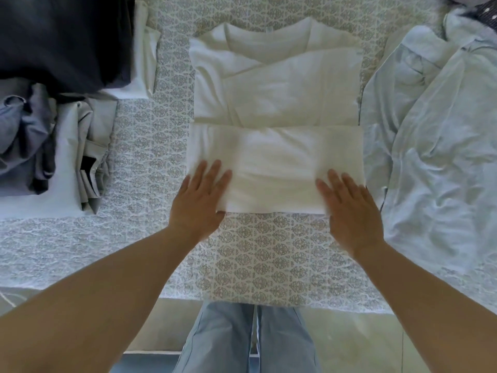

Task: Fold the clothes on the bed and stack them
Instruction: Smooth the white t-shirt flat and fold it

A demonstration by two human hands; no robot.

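White cotton shirt (274, 103) lying frame centre on patterned bedspread (269, 251), bottom third folded up. Left hand (200, 200) and right hand (349, 208) pressing fold's lower corners, fingers straight, gripping nothing. Advice: smoothing outward before next fold, keeping edges aligned.

A bed (150, 238) with a patterned grey-and-white cover is filling the frame. A white shirt (274, 103) is lying part-folded at centre, a pale blue garment (441, 146) is spreading along the right, and folded clothes (53, 125) are sitting at upper left.
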